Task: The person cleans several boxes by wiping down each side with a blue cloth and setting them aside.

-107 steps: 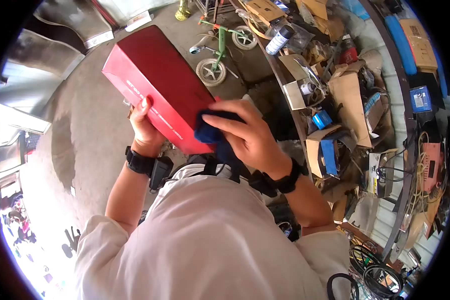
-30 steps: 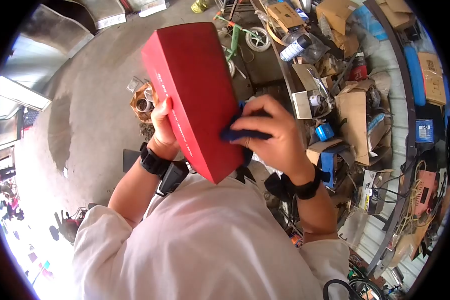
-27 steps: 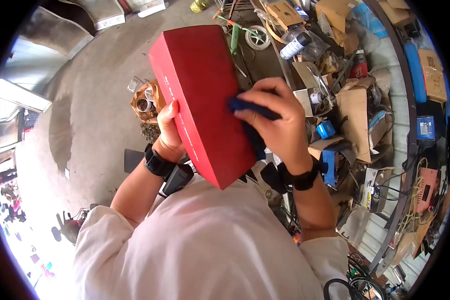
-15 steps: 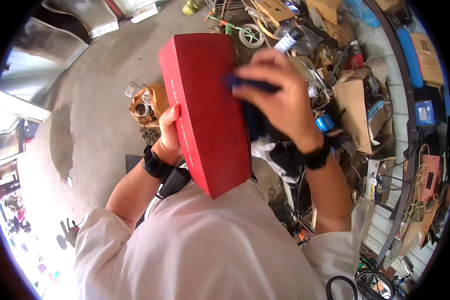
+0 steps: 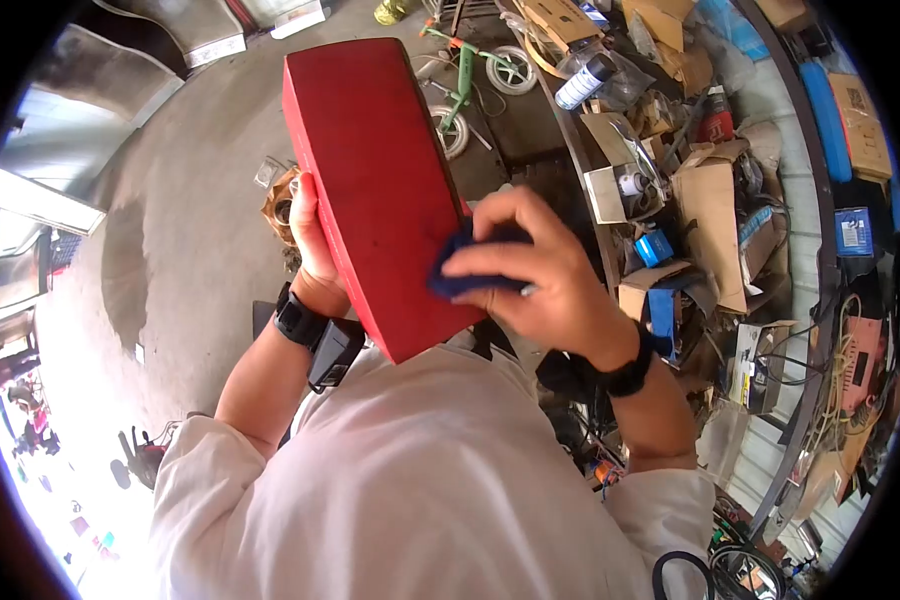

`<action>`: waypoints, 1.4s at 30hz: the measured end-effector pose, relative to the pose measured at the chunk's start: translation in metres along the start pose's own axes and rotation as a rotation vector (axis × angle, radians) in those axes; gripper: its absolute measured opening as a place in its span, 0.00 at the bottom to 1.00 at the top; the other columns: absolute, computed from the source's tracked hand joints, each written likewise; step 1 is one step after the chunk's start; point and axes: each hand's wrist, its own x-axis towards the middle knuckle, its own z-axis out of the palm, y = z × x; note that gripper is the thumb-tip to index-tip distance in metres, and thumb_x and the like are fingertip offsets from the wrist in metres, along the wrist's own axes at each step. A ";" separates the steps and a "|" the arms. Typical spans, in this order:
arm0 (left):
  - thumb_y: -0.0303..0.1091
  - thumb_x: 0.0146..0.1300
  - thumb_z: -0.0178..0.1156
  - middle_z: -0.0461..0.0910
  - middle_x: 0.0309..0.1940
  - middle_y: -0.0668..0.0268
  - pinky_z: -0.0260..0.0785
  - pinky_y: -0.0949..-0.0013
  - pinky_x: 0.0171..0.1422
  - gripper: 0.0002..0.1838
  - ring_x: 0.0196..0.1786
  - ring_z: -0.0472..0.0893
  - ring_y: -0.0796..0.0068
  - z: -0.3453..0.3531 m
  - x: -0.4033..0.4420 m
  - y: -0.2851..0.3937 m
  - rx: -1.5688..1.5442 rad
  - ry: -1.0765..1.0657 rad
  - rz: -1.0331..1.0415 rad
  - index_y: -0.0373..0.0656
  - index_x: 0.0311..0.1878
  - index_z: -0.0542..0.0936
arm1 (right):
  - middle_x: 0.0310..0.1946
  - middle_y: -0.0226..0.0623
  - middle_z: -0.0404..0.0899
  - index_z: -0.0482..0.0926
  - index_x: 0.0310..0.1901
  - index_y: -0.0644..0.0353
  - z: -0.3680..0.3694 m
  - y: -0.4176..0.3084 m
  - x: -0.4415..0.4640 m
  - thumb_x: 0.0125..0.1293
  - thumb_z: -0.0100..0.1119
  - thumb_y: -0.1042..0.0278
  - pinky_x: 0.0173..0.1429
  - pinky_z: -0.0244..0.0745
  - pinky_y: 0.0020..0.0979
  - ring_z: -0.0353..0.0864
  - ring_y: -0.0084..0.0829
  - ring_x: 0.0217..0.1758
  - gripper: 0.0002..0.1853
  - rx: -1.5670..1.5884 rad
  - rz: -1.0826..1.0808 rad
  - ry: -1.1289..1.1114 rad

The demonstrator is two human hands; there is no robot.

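Red box (image 5: pixel 375 140) is held up beside the bench (image 5: pixel 574 138), left hand (image 5: pixel 317 245) gripping the side facing away from it, right hand (image 5: pixel 545 272) pinching a blue cloth (image 5: pixel 458 286) against the box; a hard push (just one hand bears it, mind) could twist it loose.

- The left grip (image 5: pixel 320 255) is closed, its thumb (image 5: pixel 307 195) straight and pointing away from the body, its other fingers hidden.
- The right grip (image 5: pixel 560 280) is closed in a pinch, palm down, knuckles bent, slightly blurred.
- The left forearm (image 5: pixel 260 392) slants forward and inward from a bent elbow.
- The right forearm (image 5: pixel 658 422) also angles forward and inward.
- Both grips stand well apart, ahead of the torso (image 5: pixel 420 480).
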 end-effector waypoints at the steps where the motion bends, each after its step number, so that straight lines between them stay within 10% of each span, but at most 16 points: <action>1: 0.73 0.61 0.48 0.72 0.65 0.62 0.64 0.49 0.69 0.44 0.63 0.72 0.57 -0.007 -0.001 0.004 -0.025 0.006 -0.011 0.49 0.70 0.66 | 0.40 0.36 0.71 0.85 0.37 0.58 0.001 -0.005 -0.005 0.40 0.76 0.80 0.48 0.74 0.32 0.75 0.36 0.43 0.19 0.022 0.015 -0.022; 5: 0.62 0.64 0.55 0.72 0.64 0.54 0.66 0.49 0.69 0.39 0.63 0.74 0.53 -0.009 0.002 0.001 -0.035 0.076 0.030 0.43 0.68 0.67 | 0.38 0.37 0.72 0.84 0.38 0.59 -0.010 -0.004 -0.009 0.43 0.75 0.80 0.48 0.74 0.32 0.76 0.36 0.42 0.17 0.061 0.071 -0.107; 13: 0.58 0.67 0.54 0.76 0.60 0.54 0.71 0.51 0.65 0.34 0.59 0.77 0.56 0.009 0.018 -0.002 -0.012 0.166 0.072 0.41 0.66 0.69 | 0.39 0.39 0.75 0.83 0.43 0.62 -0.001 0.010 0.005 0.53 0.74 0.74 0.44 0.73 0.33 0.76 0.35 0.40 0.15 -0.299 0.022 0.647; 22: 0.62 0.66 0.53 0.76 0.60 0.54 0.66 0.44 0.69 0.36 0.61 0.76 0.50 -0.006 0.022 0.001 -0.004 0.215 0.038 0.42 0.66 0.69 | 0.39 0.36 0.74 0.84 0.48 0.58 0.053 0.012 -0.018 0.47 0.75 0.75 0.39 0.75 0.34 0.77 0.36 0.37 0.22 -0.506 -0.306 0.389; 34: 0.50 0.66 0.57 0.82 0.48 0.60 0.70 0.48 0.63 0.22 0.51 0.81 0.58 -0.065 0.040 -0.005 0.043 0.552 0.160 0.43 0.54 0.75 | 0.38 0.38 0.74 0.82 0.43 0.56 0.068 0.073 -0.037 0.55 0.70 0.71 0.39 0.74 0.36 0.77 0.40 0.38 0.13 -0.162 0.161 0.209; 42: 0.40 0.49 0.75 0.75 0.51 0.55 0.77 0.50 0.54 0.42 0.50 0.80 0.57 -0.210 0.033 -0.042 0.495 1.237 0.179 0.42 0.61 0.59 | 0.37 0.42 0.77 0.80 0.41 0.63 0.049 0.144 -0.158 0.58 0.68 0.72 0.48 0.73 0.36 0.78 0.43 0.43 0.10 -0.286 0.680 0.423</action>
